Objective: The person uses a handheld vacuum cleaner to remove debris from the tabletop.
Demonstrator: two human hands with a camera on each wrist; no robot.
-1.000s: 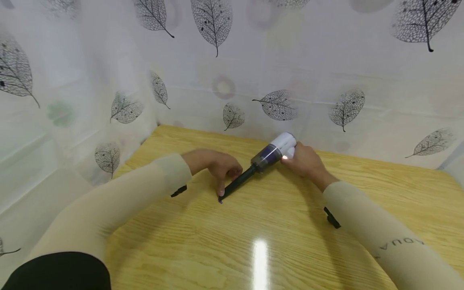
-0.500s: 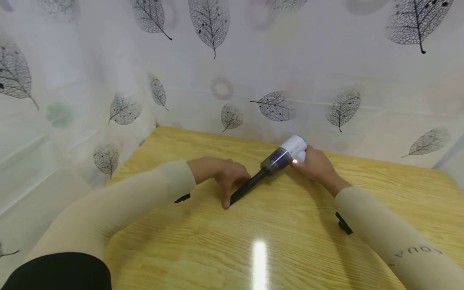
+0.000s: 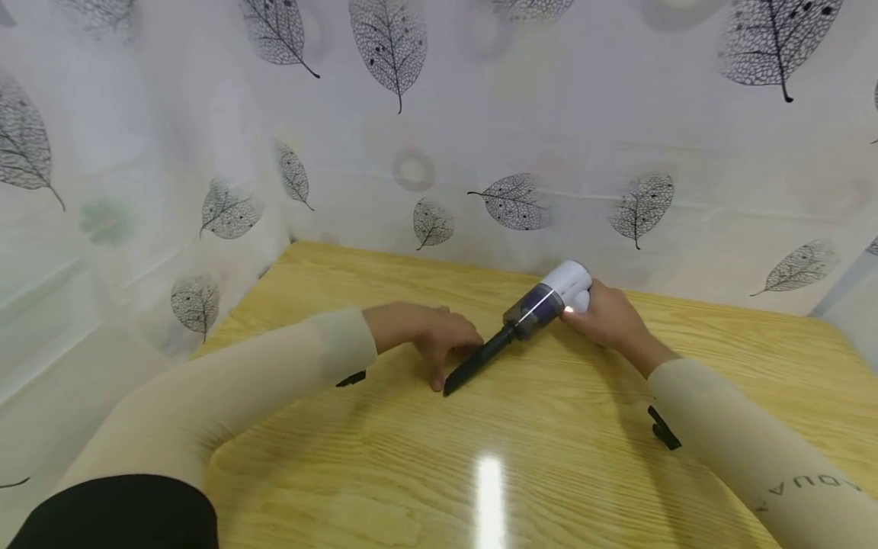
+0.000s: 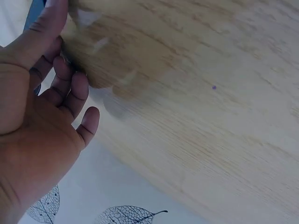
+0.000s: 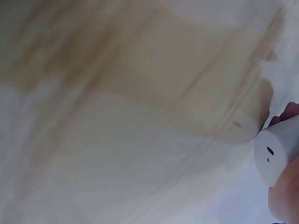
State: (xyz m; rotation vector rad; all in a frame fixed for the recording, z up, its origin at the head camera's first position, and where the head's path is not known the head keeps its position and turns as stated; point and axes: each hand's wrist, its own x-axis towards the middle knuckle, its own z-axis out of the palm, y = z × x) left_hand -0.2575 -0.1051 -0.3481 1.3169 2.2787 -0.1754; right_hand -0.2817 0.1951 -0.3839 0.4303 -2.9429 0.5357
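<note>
A white handheld vacuum cleaner (image 3: 572, 282) with a clear, dark purple dust cup slants over the wooden table. Its long black nozzle (image 3: 480, 360) points down towards the front left, the tip at the tabletop. My right hand (image 3: 604, 313) grips the vacuum's handle; in the right wrist view the white handle end (image 5: 272, 156) shows inside the grasp. Close along the nozzle's left side is my left hand (image 3: 442, 335), thumb down by the tip, fingers loosely bent. Whether they touch the nozzle is unclear. A tiny purple speck (image 4: 214, 87) lies on the table in the left wrist view.
The wooden table (image 3: 384, 473) meets a leaf-patterned sheet (image 3: 343, 152) at the back and left. A bright light reflection falls on the tabletop near the front. At the lower left a black rounded shape (image 3: 123, 515) cuts into the view.
The vacuum and both hands have shifted right and slightly nearer to me. Purple bits seen at the nozzle tip one second ago are not visible in the head view now.
</note>
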